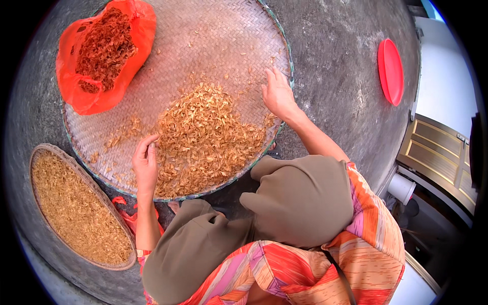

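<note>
A large round woven bamboo tray [178, 30] with a green-bound rim lies before my knees. A heap of golden-brown dried, curled flakes [208, 132] rests on its near part, with loose flakes scattered around. At the heap's left edge is my left hand [146, 161], fingers slightly bent and thumb apart, with nothing visible in it. Over the tray's right side, close to the rim, my right hand [279, 95] has its fingers stretched out and apart. A red plastic bag [137, 66], its mouth spread wide, holds darker-looking flakes [107, 51] at the tray's far left.
On the grey concrete floor [335, 61], left of my leg, stands an oval-looking woven basket [96, 178] full of finer tan flakes. Beside it lies crumpled red plastic [129, 218]. A red plate-like dish [390, 71], a white bucket [401, 189] and a brown panelled door [437, 152] are to the right.
</note>
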